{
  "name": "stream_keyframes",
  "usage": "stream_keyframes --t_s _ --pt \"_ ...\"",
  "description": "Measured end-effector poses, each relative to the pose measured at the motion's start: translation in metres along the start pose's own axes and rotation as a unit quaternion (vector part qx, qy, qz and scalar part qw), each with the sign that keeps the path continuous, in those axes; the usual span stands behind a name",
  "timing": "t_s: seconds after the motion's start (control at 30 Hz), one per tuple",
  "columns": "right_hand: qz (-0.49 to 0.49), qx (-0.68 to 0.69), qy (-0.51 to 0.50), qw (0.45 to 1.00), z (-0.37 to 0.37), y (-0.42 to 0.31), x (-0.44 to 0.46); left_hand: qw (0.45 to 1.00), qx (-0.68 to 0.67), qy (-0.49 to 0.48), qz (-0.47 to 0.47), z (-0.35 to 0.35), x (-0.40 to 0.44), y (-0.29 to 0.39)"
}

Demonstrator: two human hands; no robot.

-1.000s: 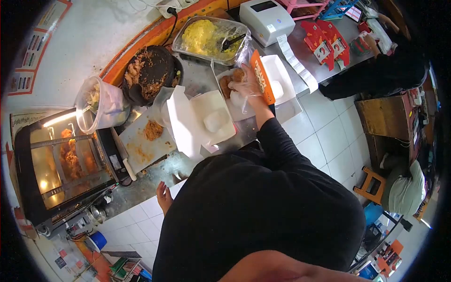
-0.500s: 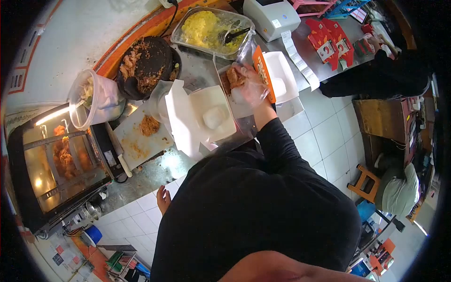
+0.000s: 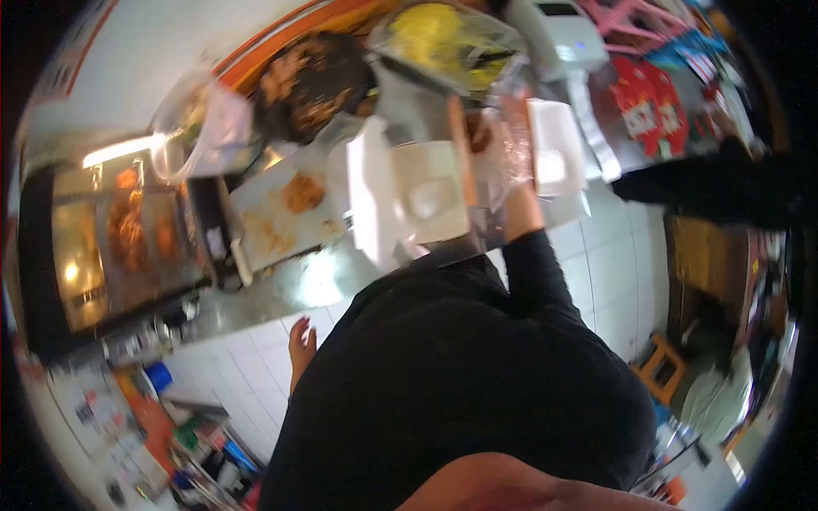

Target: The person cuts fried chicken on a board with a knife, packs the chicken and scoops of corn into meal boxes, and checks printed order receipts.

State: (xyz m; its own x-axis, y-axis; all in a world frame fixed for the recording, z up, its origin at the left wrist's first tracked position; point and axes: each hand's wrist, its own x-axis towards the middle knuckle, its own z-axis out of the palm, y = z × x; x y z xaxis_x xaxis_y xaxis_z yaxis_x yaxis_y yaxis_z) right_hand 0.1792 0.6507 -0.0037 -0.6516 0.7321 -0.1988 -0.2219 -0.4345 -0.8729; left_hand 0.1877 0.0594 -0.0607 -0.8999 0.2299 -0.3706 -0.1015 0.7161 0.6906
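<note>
Two open takeout boxes on the metal surface point(image 3: 298, 294): left box point(image 3: 379, 192), white inside with flap upright, a pale mound point(image 3: 428, 202) resting within; right box, orange-edged panel point(image 3: 532, 136), a brown food piece point(image 3: 480, 132) at its far end, details blurred. Contents appear partly placed, both boxes unclosed, filling of the right box seemingly in hand. Right hand point(image 3: 514, 153), under clear film, sits inside the right box, its grip too blurred to tell; left hand point(image 3: 302, 345) hangs beside the surface, fingers parted, holding nothing.
</note>
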Motion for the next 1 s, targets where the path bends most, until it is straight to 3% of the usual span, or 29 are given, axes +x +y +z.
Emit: stream_keyframes --t_s 0.03,0.07,0.13,0.17,0.23,0.27,0.3,0.33,0.37,0.4,0.47,0.5,0.53,0.57,0.6,0.67,0.8,0.87,0.9,0.97,1.0 --pt "-0.108 -0.177 0.038 0.978 0.030 -0.032 -0.018 0.999 0.034 0.000 -0.019 0.001 -0.007 0.026" --pt "-0.223 -0.340 0.074 0.911 0.057 -0.056 -0.034 0.998 0.059 0.006 -0.007 0.000 -0.012 0.046" --pt "-0.155 -0.030 -0.036 0.987 0.093 -0.076 -0.059 0.997 0.066 0.009 0.032 -0.001 -0.013 0.034" --pt "-0.153 -0.026 -0.056 0.986 0.114 -0.074 -0.063 0.999 0.052 0.005 -0.004 -0.002 -0.017 0.027" --pt "-0.333 -0.231 -0.214 0.889 0.154 -0.069 -0.070 0.999 0.021 -0.015 -0.042 -0.004 -0.023 -0.021" --pt "-0.344 -0.248 -0.227 0.877 0.194 -0.062 -0.088 0.998 0.008 -0.032 -0.045 -0.006 -0.024 -0.061" --pt "-0.268 -0.205 -0.295 0.894 0.232 -0.050 -0.099 0.994 0.071 -0.053 -0.066 -0.011 -0.027 -0.073" --pt "-0.001 -0.171 -0.317 0.933 0.277 -0.068 -0.132 0.986 0.091 -0.096 -0.099 -0.010 -0.031 -0.111" --pt "0.046 -0.213 -0.378 0.900 0.299 -0.024 -0.124 0.989 0.043 -0.091 -0.109 -0.005 -0.036 -0.171" --pt "0.025 -0.311 -0.398 0.863 0.314 0.026 -0.114 0.989 -0.002 -0.089 -0.119 -0.010 -0.047 -0.215" --pt "-0.093 -0.589 -0.326 0.733 0.309 0.127 -0.103 0.986 0.000 -0.035 -0.165 -0.020 -0.064 -0.234" --pt "-0.132 -0.678 -0.255 0.676 0.299 0.165 -0.107 0.985 0.088 -0.007 -0.147 -0.017 -0.066 -0.285" --pt "-0.184 -0.721 -0.182 0.643 0.292 0.194 -0.112 0.930 0.346 -0.033 0.118 -0.009 -0.073 -0.337" --pt "-0.225 -0.740 -0.117 0.623 0.291 0.215 -0.113 0.937 0.335 -0.041 0.087 -0.010 -0.090 -0.348" --pt "-0.249 -0.743 -0.117 0.610 0.306 0.207 -0.109 0.963 0.264 -0.046 0.002 -0.008 -0.100 -0.348" --pt "0.015 -0.768 -0.081 0.635 0.321 0.195 -0.120 0.980 0.120 -0.040 -0.153 -0.007 -0.121 -0.351" --pt "-0.085 -0.763 -0.072 0.636 0.300 0.234 -0.105 0.973 0.069 -0.052 -0.216 -0.018 -0.135 -0.361" --pt "-0.112 -0.712 -0.069 0.689 0.292 0.227 -0.112 0.971 0.058 -0.060 -0.225 -0.023 -0.135 -0.365" --pt "-0.110 -0.717 -0.062 0.686 0.290 0.221 -0.115 0.970 0.058 -0.064 -0.226 -0.026 -0.136 -0.367" --pt "-0.157 -0.764 -0.111 0.616 0.288 0.212 -0.120 0.971 0.058 -0.070 -0.221 -0.033 -0.133 -0.370" --pt "-0.154 -0.766 -0.105 0.615 0.290 0.204 -0.121 0.972 0.063 -0.070 -0.216 -0.038 -0.129 -0.370"
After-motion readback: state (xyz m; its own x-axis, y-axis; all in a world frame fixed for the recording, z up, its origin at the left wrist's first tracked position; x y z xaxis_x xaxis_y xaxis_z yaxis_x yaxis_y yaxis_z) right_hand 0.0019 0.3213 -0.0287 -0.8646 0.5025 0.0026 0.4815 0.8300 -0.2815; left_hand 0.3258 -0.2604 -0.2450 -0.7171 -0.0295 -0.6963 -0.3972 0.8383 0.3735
